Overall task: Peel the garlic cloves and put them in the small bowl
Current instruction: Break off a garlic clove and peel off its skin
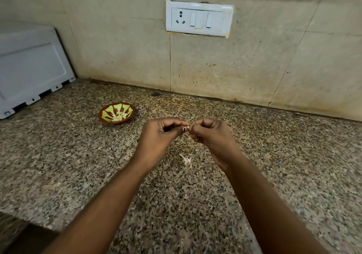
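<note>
Head view: my two hands meet at the middle of the frame, raised a little above the speckled granite worktop (pixel 254 155). My left hand (pixel 158 134) has its fingers curled and its thumb and forefinger pinched on a small pale garlic clove (pixel 187 127), and my right hand (pixel 209 134) pinches the same clove from the other side, fingertips of both hands touching around it. Only a sliver of the clove shows between my fingers, so I cannot tell how much skin is left on it.

Left of my hands and a bit higher in the frame sits the small bowl (pixel 103 114), brown outside with a yellow-green and brown striped pattern inside. It holds a few pale peeled cloves (pixel 119 115) heaped at its bottom. The bowl stands well apart from my hands.

Below my hands, on the worktop, lies a scrap of whitish garlic skin (pixel 186 159).

At the upper left of the frame a white appliance (pixel 33 65) stands on the worktop against the tiled wall (pixel 127 54). At the upper middle, a white switch plate (pixel 198 18) is set in the wall, with a three-pin socket and two rocker switches. I can read no writing or brand on anything.
</note>
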